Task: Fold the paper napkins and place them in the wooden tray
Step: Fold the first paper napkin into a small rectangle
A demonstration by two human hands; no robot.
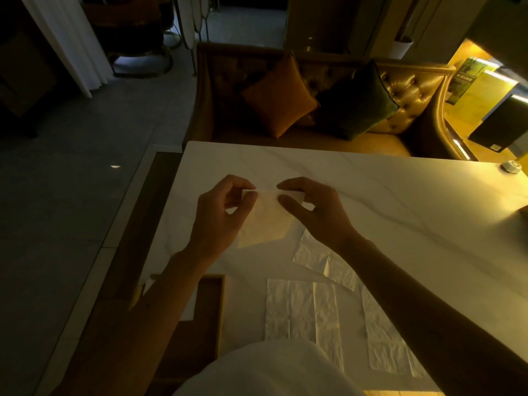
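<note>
A white paper napkin (267, 221) hangs above the marble table (371, 195), held up by its top edge. My left hand (225, 212) pinches the top left corner and my right hand (311, 212) pinches the top right corner. Three more napkins lie flat on the table nearer to me: one (303, 307) in the middle, one (323, 260) under my right forearm, one (385, 341) at the right. The wooden tray (220, 307) sits at the table's near left; my left forearm covers most of it.
A small round white object (511, 166) lies at the table's far right. Behind the table stands a tufted bench with an orange cushion (278, 95) and a dark green cushion (357, 101). The table's left edge drops to a grey tiled floor.
</note>
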